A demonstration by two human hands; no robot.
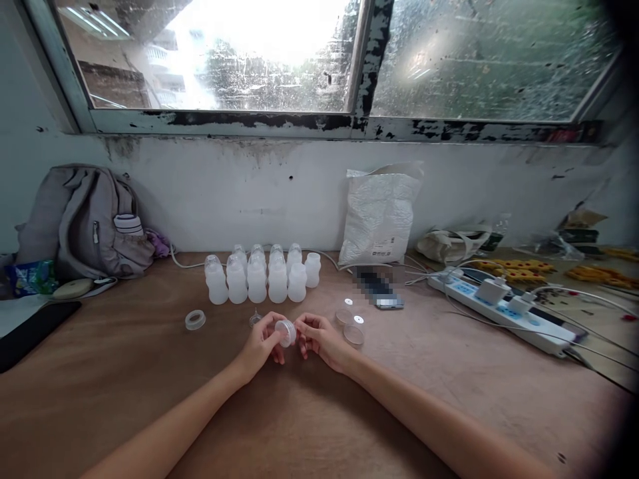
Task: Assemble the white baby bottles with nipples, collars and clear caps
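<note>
Left hand (260, 342) is gripping a clear ring-shaped piece (285, 332), thumb in front and the other fingers curling behind and below, spread only about as wide as the piece. Right hand (322, 338) is bringing thumb and index finger nearly together at the piece's right edge, remaining fingers curling loosely underneath; cannot tell whether the tips are touching it or pinching something small. The ring-shaped piece is sitting between both hands, above the bench (299, 419). Just behind the left hand, a clear pointed piece (255, 319) is lying partly hidden. Right of the right hand, two clear round pieces (354, 335) are lying near two small white discs (358, 320). Farther left, a whitish ring (195, 320) is lying alone. Beyond the hands, white bottles (257, 283) are standing upright in two rows, most wearing clear domed tops. A phone (390, 303) is lying behind the discs, partly pixelated. A white package (379, 219) is leaning on the wall, a power strip (499, 313) is lying at right, and a grey backpack (87, 219) is resting at far left
</note>
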